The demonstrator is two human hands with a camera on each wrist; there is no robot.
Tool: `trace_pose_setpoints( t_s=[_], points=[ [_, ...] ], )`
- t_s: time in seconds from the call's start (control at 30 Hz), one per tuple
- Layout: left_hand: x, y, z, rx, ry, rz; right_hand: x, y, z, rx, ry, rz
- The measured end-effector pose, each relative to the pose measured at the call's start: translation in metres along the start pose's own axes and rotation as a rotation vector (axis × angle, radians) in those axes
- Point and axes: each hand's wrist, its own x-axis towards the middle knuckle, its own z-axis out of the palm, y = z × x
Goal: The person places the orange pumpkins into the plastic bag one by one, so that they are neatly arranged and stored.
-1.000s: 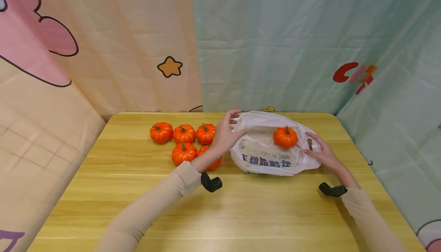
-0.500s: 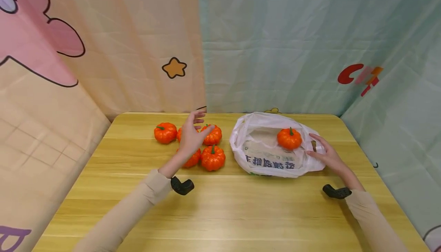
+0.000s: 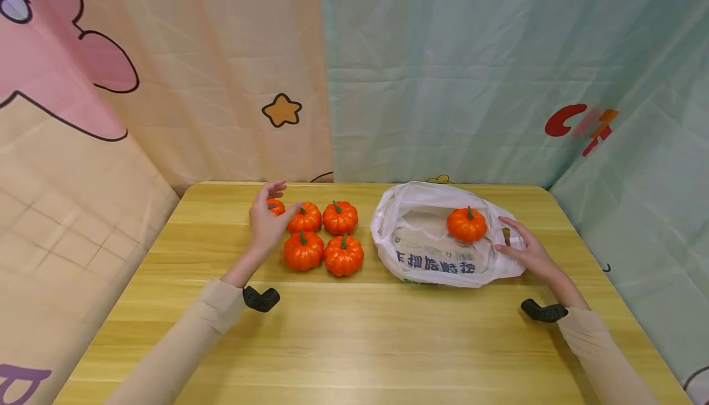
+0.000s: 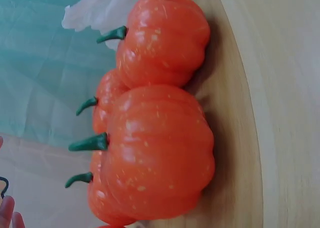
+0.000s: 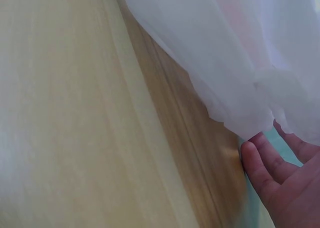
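Observation:
In the head view my left hand (image 3: 267,223) is at the leftmost orange toy pumpkin (image 3: 275,207), partly hiding it, thumb and fingers spread apart. Beside it sit several more pumpkins (image 3: 303,251) with green stems, grouped in two rows; the left wrist view shows some of these pumpkins (image 4: 157,153) close up. On the right stands a white plastic bag (image 3: 388,257), its mouth wide and dark print showing inside. One pumpkin (image 3: 467,225) lies in the bag. My right hand (image 3: 528,251) touches the bag's right side with thumb and fingers apart; the right wrist view shows fingertips (image 5: 252,153) at its edge.
A wooden table (image 3: 354,343) bears everything. Printed curtains (image 3: 443,72) hang right behind its back edge and along both sides. Each wrist wears a black camera mount (image 3: 261,299).
My left hand has moved left from the bag's left rim, across the pumpkins, to the leftmost one. The right hand stays at the bag. The head view has shifted slightly.

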Motion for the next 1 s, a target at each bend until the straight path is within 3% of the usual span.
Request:
trace_pose_setpoints(
  t_s=[0.3, 0.43, 0.53, 0.67, 0.87, 1.0],
  points=[
    [0.000, -0.035, -0.020, 0.046, 0.174, -0.021, -0.002, 0.000, -0.001, 0.016, -0.008, 0.016],
    [0.001, -0.051, -0.028, 0.081, 0.248, -0.080, -0.001, 0.001, -0.001, 0.020, -0.011, 0.019],
    [0.002, -0.061, -0.033, 0.071, 0.263, -0.140, -0.001, 0.000, -0.001, 0.016, -0.011, 0.020],
    [0.003, -0.071, -0.039, 0.033, 0.209, -0.220, -0.001, 0.002, -0.001, 0.007, -0.006, 0.013],
    [0.003, -0.082, -0.045, 0.065, 0.040, -0.370, 0.000, 0.002, -0.001, 0.005, -0.005, 0.017],
    [0.004, -0.088, -0.045, 0.094, -0.066, -0.418, 0.000, 0.002, -0.001, 0.009, -0.006, 0.016]
  ],
)
